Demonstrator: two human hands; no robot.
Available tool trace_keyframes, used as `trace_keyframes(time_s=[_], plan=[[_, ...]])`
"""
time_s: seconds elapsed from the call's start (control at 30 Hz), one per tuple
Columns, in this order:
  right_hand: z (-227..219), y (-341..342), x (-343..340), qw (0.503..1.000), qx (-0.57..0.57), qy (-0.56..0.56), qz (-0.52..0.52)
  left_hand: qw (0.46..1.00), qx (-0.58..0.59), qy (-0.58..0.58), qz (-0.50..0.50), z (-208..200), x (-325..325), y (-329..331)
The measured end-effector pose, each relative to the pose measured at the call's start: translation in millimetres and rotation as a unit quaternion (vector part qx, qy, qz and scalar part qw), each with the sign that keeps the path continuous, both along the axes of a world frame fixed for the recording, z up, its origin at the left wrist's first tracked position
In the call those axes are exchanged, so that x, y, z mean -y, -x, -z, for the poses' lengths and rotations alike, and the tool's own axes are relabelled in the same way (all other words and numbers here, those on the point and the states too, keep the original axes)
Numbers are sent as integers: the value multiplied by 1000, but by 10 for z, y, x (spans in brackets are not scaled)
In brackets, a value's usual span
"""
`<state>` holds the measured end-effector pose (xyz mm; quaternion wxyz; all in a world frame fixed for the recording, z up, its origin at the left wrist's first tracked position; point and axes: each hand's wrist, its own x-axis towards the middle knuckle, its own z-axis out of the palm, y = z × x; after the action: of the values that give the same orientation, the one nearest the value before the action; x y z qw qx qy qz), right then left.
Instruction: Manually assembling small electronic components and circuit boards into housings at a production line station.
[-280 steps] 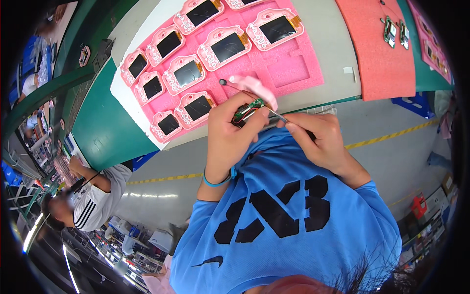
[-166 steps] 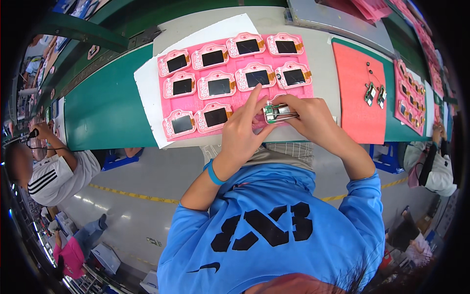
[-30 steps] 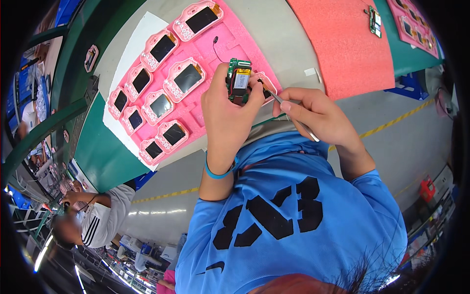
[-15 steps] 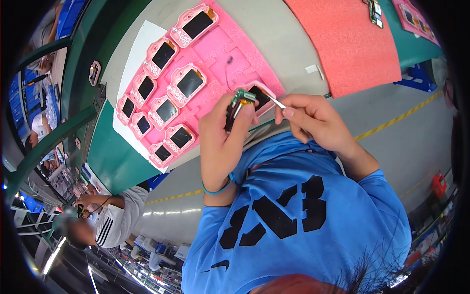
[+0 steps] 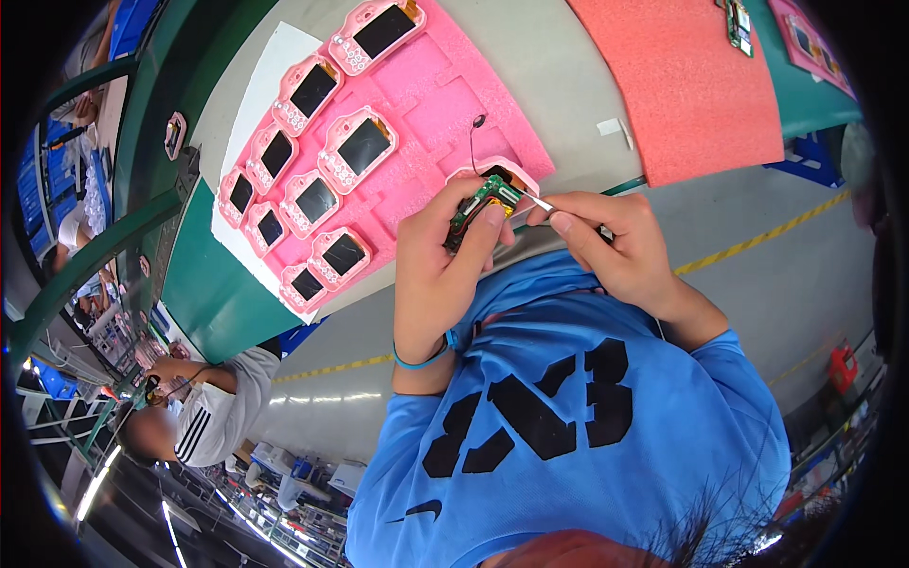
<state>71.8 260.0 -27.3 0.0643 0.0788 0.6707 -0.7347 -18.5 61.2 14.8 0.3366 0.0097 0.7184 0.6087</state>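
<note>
A green circuit board with a yellow patch is gripped in my left hand, thumb on its near side. My right hand pinches metal tweezers, whose tip is at the right edge of the board; whether it touches cannot be told. Just behind the board, and partly covered by it, lies a pink handheld console shell with a dark screen. A thin black wire with a small round black end rises above that shell onto the foam.
Several pink console shells with screens rest on a pink foam tray. Right of it lies a coral foam sheet, with another circuit board near its far edge. A co-worker is at the lower left.
My left hand has tilted the circuit board, so more of its green face shows. The tweezers' tip has come down to the board's edge. The round wire end has shifted right.
</note>
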Motion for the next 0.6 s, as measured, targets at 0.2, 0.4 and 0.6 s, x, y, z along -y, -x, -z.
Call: trace_keyframes(time_s=[0.2, 0.4, 0.6], plan=[[8, 10, -11, 1000, 5, 11, -11, 1000, -1, 7, -2, 13, 1, 1], [3, -2, 34, 999, -10, -31, 6, 1000, -10, 15, -6, 39, 0, -16], [33, -37, 78, 996, -26, -78, 21, 1000, -17, 2, -14, 81, 9, -34]])
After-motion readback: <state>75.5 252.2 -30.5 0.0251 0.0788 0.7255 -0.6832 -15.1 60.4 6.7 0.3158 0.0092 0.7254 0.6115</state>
